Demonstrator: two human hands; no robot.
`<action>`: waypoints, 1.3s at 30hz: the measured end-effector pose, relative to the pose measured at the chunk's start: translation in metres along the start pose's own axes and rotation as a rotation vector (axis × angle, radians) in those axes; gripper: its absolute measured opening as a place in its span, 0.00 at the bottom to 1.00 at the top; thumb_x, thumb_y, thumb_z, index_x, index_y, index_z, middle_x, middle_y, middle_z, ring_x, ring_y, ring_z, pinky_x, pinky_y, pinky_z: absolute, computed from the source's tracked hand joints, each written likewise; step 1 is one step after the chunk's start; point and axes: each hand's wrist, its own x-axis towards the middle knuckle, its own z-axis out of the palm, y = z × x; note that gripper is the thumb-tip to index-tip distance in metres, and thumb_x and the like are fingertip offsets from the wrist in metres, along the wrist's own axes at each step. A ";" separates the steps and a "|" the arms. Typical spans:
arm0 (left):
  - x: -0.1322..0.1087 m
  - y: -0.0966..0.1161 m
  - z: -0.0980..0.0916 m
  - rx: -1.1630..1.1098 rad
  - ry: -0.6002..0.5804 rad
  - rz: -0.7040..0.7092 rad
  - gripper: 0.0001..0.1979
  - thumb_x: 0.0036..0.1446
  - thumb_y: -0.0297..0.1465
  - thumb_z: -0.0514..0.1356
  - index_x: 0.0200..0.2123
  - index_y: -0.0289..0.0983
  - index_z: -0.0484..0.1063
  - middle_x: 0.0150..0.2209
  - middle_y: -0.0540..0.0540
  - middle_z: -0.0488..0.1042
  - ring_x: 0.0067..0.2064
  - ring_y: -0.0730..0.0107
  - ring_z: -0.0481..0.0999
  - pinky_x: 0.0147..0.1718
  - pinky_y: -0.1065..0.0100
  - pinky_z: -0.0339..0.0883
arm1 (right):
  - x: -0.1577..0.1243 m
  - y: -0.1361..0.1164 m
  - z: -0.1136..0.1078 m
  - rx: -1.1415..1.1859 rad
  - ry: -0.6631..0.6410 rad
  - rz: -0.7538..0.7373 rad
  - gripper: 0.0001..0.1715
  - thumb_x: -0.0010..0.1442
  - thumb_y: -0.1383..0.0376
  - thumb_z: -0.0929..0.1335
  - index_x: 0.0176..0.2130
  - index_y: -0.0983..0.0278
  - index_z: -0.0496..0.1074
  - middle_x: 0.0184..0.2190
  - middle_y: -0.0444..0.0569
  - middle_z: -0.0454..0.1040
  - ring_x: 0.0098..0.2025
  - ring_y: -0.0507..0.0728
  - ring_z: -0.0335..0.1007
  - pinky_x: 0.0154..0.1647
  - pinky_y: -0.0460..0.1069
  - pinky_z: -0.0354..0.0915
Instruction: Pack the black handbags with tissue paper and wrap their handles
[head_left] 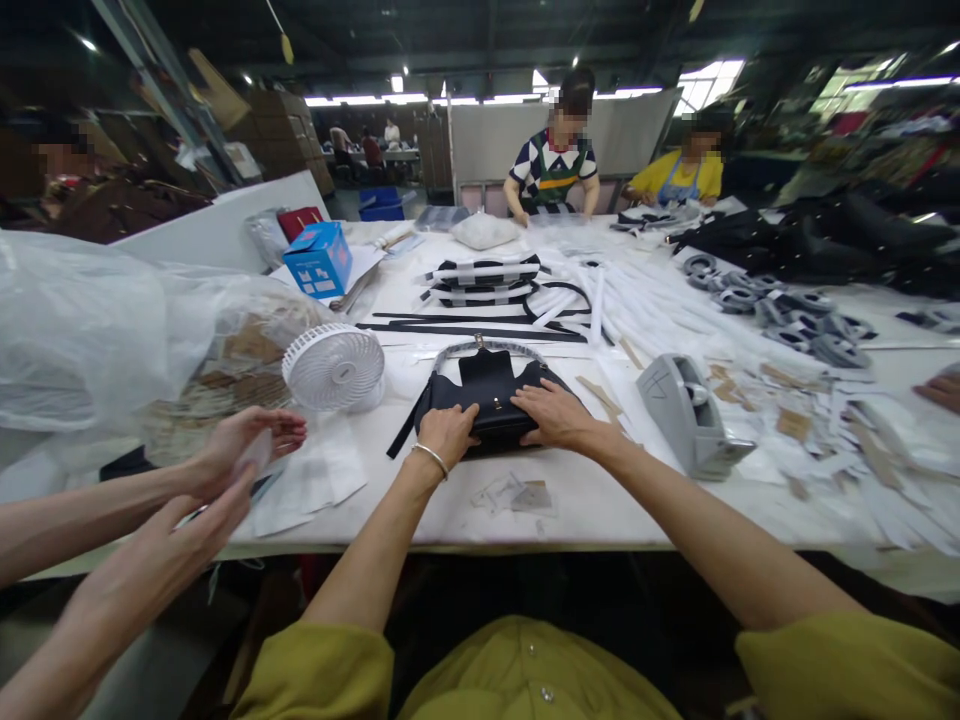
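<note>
A black handbag (pixel 491 395) lies on the white table in front of me, its flap folded back and a small metal clasp showing on its front. Its wrapped handle (pixel 480 345) arches behind it, and a black strap (pixel 405 428) sticks out at the left. My left hand (pixel 448 437), with a bracelet on the wrist, grips the bag's front left side, fingers bent over it. Across the front right, my right hand (pixel 553 412) holds the bag with fingers on top and thumb low. Small clear plastic pieces (pixel 516 493) lie just in front of the bag.
At the left, another person's hands (pixel 217 480) hold a thin translucent piece. A white fan (pixel 336 368) and blue box (pixel 319 260) stand nearby. A grey tape dispenser (pixel 690 415) is right of the bag. Wrapped bags (pixel 484 280) and black straps lie behind; two people work across the table.
</note>
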 end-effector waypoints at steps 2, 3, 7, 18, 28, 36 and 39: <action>-0.003 0.004 0.008 0.013 0.021 -0.006 0.21 0.61 0.36 0.59 0.57 0.43 0.66 0.45 0.39 0.77 0.42 0.54 0.79 0.40 0.60 0.69 | -0.001 -0.001 0.014 -0.016 0.044 -0.010 0.33 0.53 0.61 0.75 0.57 0.63 0.70 0.58 0.58 0.70 0.61 0.65 0.65 0.64 0.61 0.54; -0.007 0.007 0.012 0.022 0.041 -0.012 0.20 0.63 0.33 0.55 0.58 0.43 0.65 0.47 0.38 0.76 0.44 0.54 0.78 0.41 0.59 0.69 | -0.003 -0.002 0.021 -0.028 0.071 -0.008 0.29 0.55 0.64 0.73 0.56 0.63 0.70 0.57 0.57 0.71 0.59 0.64 0.66 0.63 0.59 0.57; -0.022 0.017 0.025 0.049 0.124 -0.038 0.26 0.65 0.23 0.43 0.64 0.42 0.59 0.59 0.35 0.68 0.58 0.54 0.70 0.51 0.57 0.65 | -0.013 -0.011 0.046 -0.075 0.234 0.039 0.22 0.64 0.73 0.63 0.56 0.63 0.71 0.55 0.55 0.72 0.57 0.61 0.68 0.60 0.56 0.61; -0.028 0.025 0.035 0.056 0.190 -0.068 0.25 0.66 0.24 0.44 0.64 0.45 0.58 0.62 0.38 0.64 0.61 0.51 0.66 0.54 0.53 0.63 | -0.021 -0.016 0.062 -0.262 0.466 -0.054 0.25 0.60 0.78 0.62 0.53 0.64 0.74 0.50 0.54 0.77 0.50 0.60 0.75 0.52 0.53 0.68; -0.034 -0.004 -0.004 0.052 0.092 0.146 0.24 0.64 0.26 0.50 0.62 0.49 0.60 0.49 0.43 0.76 0.45 0.59 0.78 0.46 0.58 0.68 | -0.024 0.004 -0.011 -0.188 0.207 -0.267 0.32 0.47 0.65 0.74 0.53 0.61 0.73 0.49 0.55 0.77 0.53 0.67 0.71 0.58 0.63 0.62; -0.041 -0.006 0.037 0.024 0.185 0.058 0.32 0.62 0.20 0.49 0.66 0.50 0.52 0.64 0.43 0.63 0.63 0.52 0.63 0.59 0.47 0.57 | -0.045 0.009 0.068 -0.143 0.507 -0.193 0.33 0.55 0.81 0.61 0.57 0.66 0.70 0.53 0.54 0.75 0.53 0.58 0.73 0.55 0.52 0.70; -0.043 0.001 0.037 -0.030 0.179 0.035 0.33 0.62 0.34 0.56 0.68 0.47 0.49 0.66 0.40 0.59 0.65 0.47 0.58 0.61 0.41 0.52 | -0.047 0.004 0.076 -0.153 0.566 -0.172 0.34 0.54 0.82 0.60 0.58 0.66 0.70 0.54 0.54 0.74 0.54 0.59 0.73 0.56 0.54 0.70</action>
